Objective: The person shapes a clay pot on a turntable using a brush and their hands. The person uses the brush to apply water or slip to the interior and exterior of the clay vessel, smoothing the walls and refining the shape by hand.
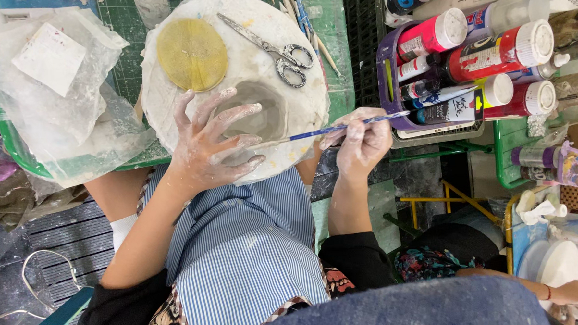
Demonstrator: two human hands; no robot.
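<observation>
My left hand [213, 141], smeared with pale clay, cups a small grey clay bowl [261, 112] on a round white board [245, 60]. My right hand [361, 142] pinches a blue-handled paintbrush [346, 125] whose tip points left toward the bowl. On the same board lie a flat yellow clay disc [192, 53] and metal scissors [277, 49]. The board rests on a green cutting mat [330, 43] above my lap and striped apron [241, 249].
A purple basket [389, 80] of paint bottles, red, pink and yellow, stands to the right. Clear plastic bags [52, 88] lie at the left. Wooden sticks [309, 25] lie by the scissors. Another person's hand [577, 293] and white cups show at bottom right.
</observation>
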